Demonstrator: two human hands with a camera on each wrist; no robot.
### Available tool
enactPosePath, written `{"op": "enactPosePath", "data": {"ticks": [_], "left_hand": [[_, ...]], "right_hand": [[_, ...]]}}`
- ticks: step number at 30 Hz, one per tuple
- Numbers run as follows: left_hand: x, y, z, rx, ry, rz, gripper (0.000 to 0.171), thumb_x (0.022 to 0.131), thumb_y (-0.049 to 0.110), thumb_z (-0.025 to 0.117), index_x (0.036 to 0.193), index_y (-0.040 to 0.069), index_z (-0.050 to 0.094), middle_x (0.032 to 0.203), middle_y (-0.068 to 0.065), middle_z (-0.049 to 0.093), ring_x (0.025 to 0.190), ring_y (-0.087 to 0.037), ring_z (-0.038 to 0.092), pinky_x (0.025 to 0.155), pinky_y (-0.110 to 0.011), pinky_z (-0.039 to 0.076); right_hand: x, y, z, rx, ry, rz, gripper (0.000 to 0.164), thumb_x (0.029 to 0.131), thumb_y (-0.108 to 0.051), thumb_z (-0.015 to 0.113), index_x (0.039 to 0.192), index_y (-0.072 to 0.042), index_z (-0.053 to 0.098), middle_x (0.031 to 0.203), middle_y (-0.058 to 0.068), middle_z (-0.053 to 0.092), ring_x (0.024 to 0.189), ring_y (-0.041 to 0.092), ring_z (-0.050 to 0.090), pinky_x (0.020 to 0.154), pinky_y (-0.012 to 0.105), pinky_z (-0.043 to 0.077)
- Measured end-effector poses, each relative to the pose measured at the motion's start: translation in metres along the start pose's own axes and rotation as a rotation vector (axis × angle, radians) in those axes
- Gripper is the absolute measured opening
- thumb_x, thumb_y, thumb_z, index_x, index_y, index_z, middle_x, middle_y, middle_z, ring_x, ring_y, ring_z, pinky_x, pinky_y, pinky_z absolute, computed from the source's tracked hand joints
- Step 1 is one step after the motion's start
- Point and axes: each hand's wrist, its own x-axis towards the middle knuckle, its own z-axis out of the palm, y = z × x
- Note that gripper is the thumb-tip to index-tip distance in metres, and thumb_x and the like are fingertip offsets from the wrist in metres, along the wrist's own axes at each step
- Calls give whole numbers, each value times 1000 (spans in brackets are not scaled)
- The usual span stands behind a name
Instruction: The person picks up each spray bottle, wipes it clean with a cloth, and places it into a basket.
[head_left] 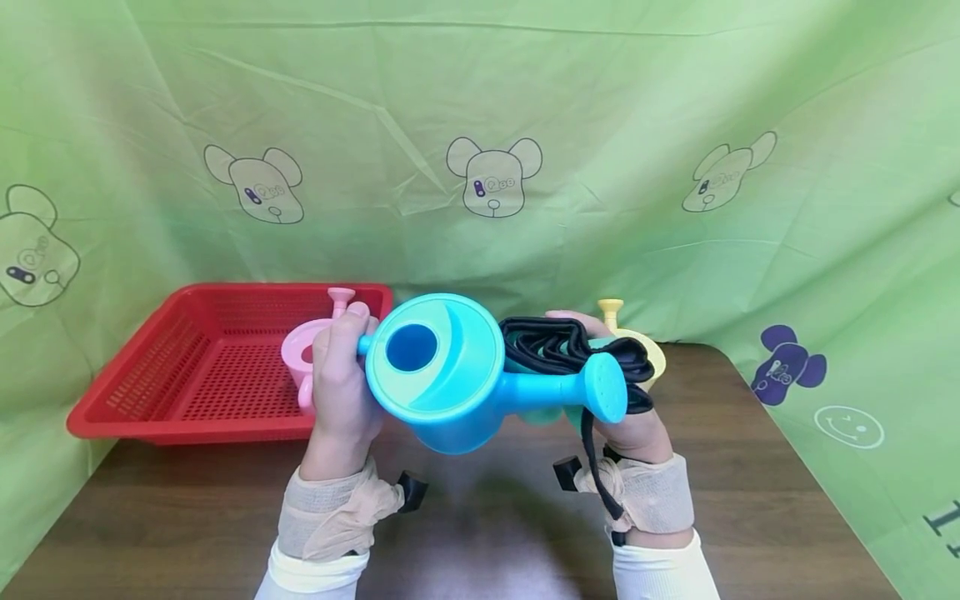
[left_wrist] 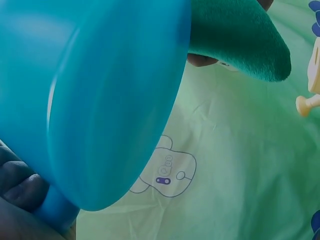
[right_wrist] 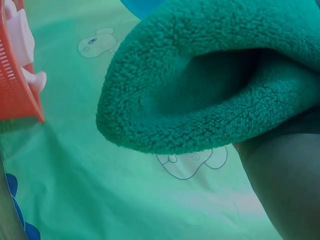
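Note:
My left hand (head_left: 345, 387) grips the handle of a blue watering can (head_left: 450, 417), held above the table with its spout pointing right. In the left wrist view the can's rounded body (left_wrist: 115, 100) fills much of the picture, with curled fingers (left_wrist: 25, 185) at its handle. My right hand (head_left: 637, 433) holds a folded green fleece piece (right_wrist: 145, 115) with bundled black shiny fabric (head_left: 543, 342) on top and a black strap hanging down. The can's spout covers part of this bundle in the head view. Most of the right fingers are hidden.
A red plastic basket (head_left: 150, 383) stands at the back left of the wooden table (head_left: 465, 550). At its right end is a pink watering can (head_left: 300, 333), partly behind my left hand. A yellow watering can (head_left: 652, 350) stands behind my right hand. Green printed fabric (head_left: 480, 100) hangs behind.

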Motion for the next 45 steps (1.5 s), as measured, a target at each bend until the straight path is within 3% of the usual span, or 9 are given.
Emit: {"op": "enactPosePath", "data": {"ticks": [5,12,16,24,31,35,40,45], "left_hand": [[0,1,0,-16,18,-24,43,105,24,48,63,15,42,52,6,44,48,-10,39,54,-20,34],[0,3,1,-34,54,-46,51,105,25,46,56,15,38,50,5,41,48,-11,35,54,-23,31],[1,3,1,-25,82,-45,50,106,26,45,57,16,38,51,6,40,49,-12,33,55,-24,30],[2,4,2,-17,136,-95,52,107,30,44,57,18,36,50,6,37,45,-12,28,45,-27,20],[3,5,2,-46,156,-91,52,106,30,44,57,18,36,50,7,37,45,-11,30,46,-25,21],[4,5,2,-88,167,-91,50,105,29,47,57,18,38,50,7,38,46,-10,31,48,-24,24],[3,4,-1,-89,66,-73,47,104,31,47,59,20,40,51,8,43,48,-9,38,54,-22,32],[0,2,-6,-54,-108,-16,47,106,31,47,62,16,39,52,6,41,47,-10,36,49,-23,28]], "right_hand": [[4,-5,5,-122,-4,37,45,102,-20,68,145,-14,59,132,-1,70,118,12,66,95,24,54],[11,-5,10,-262,31,111,49,101,-9,68,148,-16,57,138,-1,69,124,16,65,98,29,56],[17,-2,12,-307,16,119,51,99,-19,74,147,-13,59,135,-4,71,120,15,67,100,29,56],[18,-3,12,-606,-9,124,56,93,9,69,146,-1,57,140,-10,66,126,10,63,109,24,49],[19,-4,12,-648,-31,202,60,94,8,68,150,-9,55,146,11,63,132,9,60,112,25,46],[21,-5,12,-647,-41,194,63,91,10,69,150,-8,55,143,10,65,132,9,61,112,25,47],[20,-4,8,-556,-70,174,61,91,11,67,149,-1,53,142,-6,65,129,9,60,109,25,48],[21,-8,10,-534,-105,203,74,83,-1,85,150,-4,52,145,-7,63,135,16,59,111,30,50]]}}
